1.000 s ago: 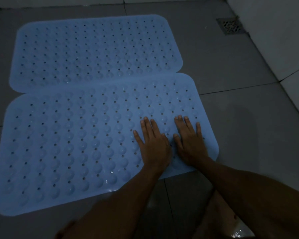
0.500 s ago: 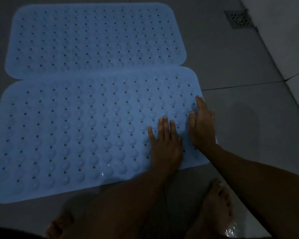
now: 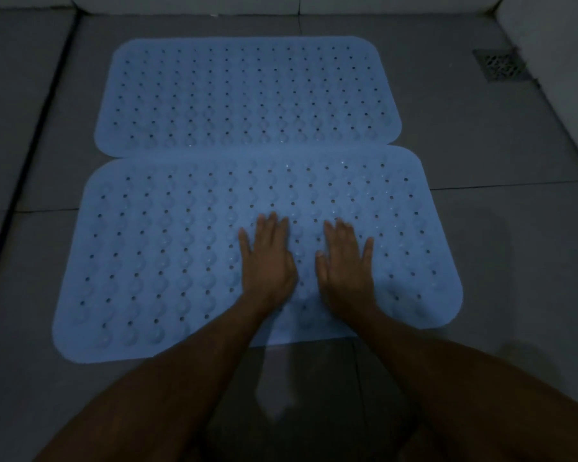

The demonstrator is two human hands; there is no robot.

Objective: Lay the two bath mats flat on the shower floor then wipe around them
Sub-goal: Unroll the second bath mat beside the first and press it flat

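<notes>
Head view: left hand (image 3: 268, 261) and right hand (image 3: 344, 265), each grip released, press flat-palmed at frame centre on the near mat (image 3: 147, 261), likely seating it; the far mat (image 3: 247, 95) lies flat above, edges touching.

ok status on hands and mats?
Left hand and right hand flat on near mat. Far mat flat, edges meeting. No cloth visible.

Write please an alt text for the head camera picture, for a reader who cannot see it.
Both hands, left hand and right hand, press flat on the near blue bath mat on a dim grey tiled floor. A second blue mat lies flat behind it, their long edges meeting. A floor drain sits at the far right.
</notes>
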